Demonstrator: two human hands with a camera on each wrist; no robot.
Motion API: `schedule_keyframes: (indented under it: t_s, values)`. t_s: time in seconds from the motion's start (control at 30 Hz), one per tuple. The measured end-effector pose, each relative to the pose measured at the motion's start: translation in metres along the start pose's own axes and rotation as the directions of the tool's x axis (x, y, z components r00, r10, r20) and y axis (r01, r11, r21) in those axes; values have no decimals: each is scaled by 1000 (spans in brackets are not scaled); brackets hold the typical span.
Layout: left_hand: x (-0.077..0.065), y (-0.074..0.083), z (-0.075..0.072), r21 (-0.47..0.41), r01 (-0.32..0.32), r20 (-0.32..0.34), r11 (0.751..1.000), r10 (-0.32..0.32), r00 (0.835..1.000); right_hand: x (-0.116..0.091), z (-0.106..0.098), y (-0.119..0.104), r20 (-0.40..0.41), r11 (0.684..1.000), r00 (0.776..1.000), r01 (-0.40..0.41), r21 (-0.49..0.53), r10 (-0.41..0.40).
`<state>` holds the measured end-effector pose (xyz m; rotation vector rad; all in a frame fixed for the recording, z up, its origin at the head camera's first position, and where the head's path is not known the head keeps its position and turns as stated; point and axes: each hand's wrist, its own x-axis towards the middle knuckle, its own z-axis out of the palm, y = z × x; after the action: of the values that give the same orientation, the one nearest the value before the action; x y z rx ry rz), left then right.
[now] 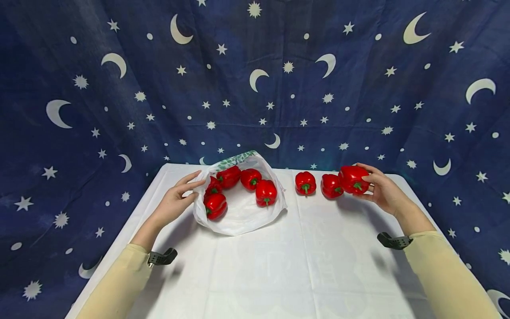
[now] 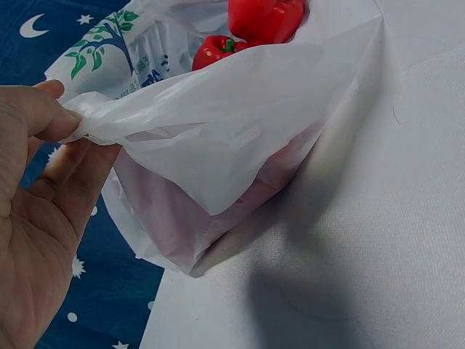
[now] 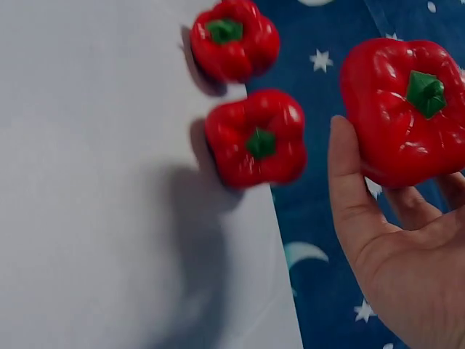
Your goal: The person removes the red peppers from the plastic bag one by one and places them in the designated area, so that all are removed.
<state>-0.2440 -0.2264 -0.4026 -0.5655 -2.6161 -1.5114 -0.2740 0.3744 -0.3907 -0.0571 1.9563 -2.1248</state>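
A white plastic bag (image 1: 235,229) with a green leaf print lies with its mouth wide on the white table, several red bell peppers (image 1: 265,193) inside. My left hand (image 1: 173,204) pinches the bag's left rim between thumb and fingers; the left wrist view shows the gathered plastic (image 2: 109,120) there. On the right, my right hand (image 1: 384,191) grips a red bell pepper (image 1: 352,179) with a green stem, thumb on one side and fingers round the other. That pepper is held up off the table. Two more peppers, one left (image 1: 305,183) and one nearer (image 1: 331,186), sit beside it.
The white cloth-covered table (image 1: 271,274) reaches back to a dark blue curtain (image 1: 279,110) with moons and stars. The two loose peppers stand near the table's back edge, to the right of the bag.
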Motion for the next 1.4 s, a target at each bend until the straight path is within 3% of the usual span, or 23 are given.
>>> schedule_keyframes:
  t_s: [0.3, 0.73, 1.13, 1.4]
  values:
    - [-2, 2, -1, -23, 1, -3, 1000, -1, 1000, 5, -26, 2, -70, 997, 997, 28, 72, -23]
    - [-2, 0, 0, -19, 3, -12, 1000, -4, 1000, 23, -42, 25, -138, 997, 990, 12, 79, -1]
    - [-1, 1, 2, -19, 9, -13, 1000, -9, 1000, 32, -53, 40, -204, 998, 977, -58, 2, 57]
    - [-2, 2, 2, -2, 25, -16, 1000, -25, 1000, 37, -58, 45, -226, 975, 968, -149, -164, 110]
